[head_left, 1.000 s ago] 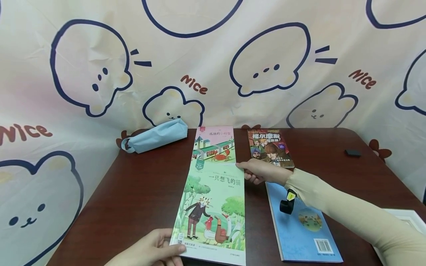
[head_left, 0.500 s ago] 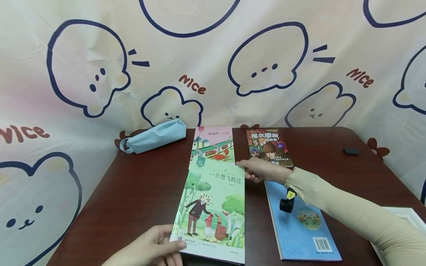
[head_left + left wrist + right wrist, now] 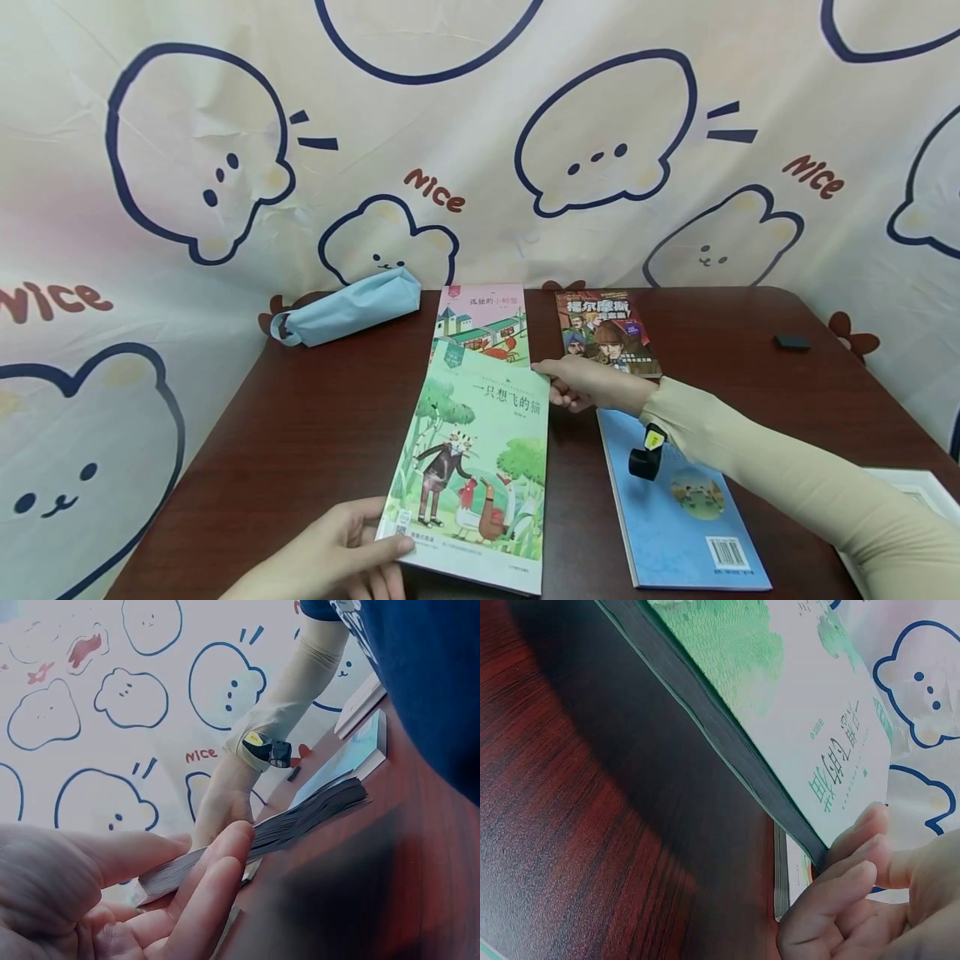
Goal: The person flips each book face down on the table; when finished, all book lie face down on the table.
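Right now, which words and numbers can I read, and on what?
"一只想飞的猫": green book
"孤独的小螃蟹": pink book
"福尔摩斯": dark red book
"Nice": backdrop, repeatedly
Too small to read: print on blue book, yellow wrist label, other cover lines.

Taking the green book (image 3: 461, 467) as clock centre in the head view, there are four books: that one, the pink book (image 3: 480, 321) at 12, the comic book (image 3: 607, 333) between 1 and 2, the blue book (image 3: 686, 517) at 3. Two hands: left hand (image 3: 341, 542) at 8, right hand (image 3: 588, 383) at 2. One pouch (image 3: 348, 310) near 11, one black block (image 3: 791, 342) past 2, one cut-off white object (image 3: 900, 482) at 3, one table (image 3: 300, 442).
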`<state>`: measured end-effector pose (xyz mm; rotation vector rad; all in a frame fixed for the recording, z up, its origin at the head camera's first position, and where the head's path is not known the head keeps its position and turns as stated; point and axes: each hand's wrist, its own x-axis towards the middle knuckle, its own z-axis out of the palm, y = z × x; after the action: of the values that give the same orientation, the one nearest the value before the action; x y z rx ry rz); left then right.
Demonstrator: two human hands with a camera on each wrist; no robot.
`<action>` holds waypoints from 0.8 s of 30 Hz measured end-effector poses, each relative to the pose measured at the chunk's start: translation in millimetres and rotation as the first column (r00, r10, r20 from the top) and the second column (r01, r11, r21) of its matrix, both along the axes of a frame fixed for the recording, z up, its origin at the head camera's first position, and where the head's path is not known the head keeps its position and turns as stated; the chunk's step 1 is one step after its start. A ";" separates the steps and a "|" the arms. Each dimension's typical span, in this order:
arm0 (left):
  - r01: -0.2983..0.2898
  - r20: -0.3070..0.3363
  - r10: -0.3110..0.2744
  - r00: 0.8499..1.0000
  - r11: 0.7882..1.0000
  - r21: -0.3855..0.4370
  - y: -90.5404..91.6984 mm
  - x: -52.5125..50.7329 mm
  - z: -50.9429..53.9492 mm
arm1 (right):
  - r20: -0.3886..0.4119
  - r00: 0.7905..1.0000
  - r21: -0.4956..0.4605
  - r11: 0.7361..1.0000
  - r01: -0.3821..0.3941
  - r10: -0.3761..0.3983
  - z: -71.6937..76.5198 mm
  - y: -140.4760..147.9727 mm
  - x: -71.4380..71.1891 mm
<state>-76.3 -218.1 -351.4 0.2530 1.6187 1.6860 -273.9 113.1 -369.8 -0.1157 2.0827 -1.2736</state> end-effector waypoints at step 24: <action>0.001 -0.104 -0.006 0.995 0.999 -0.051 -1.0 -1.8 13.4 | 0.032 0.999 -0.058 0.998 0.014 -0.012 1.1 -2.6 3.1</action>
<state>-78.0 -219.2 -338.1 0.3230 1.7335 1.6506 -270.8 110.5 -368.7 -0.1078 2.0232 -1.3357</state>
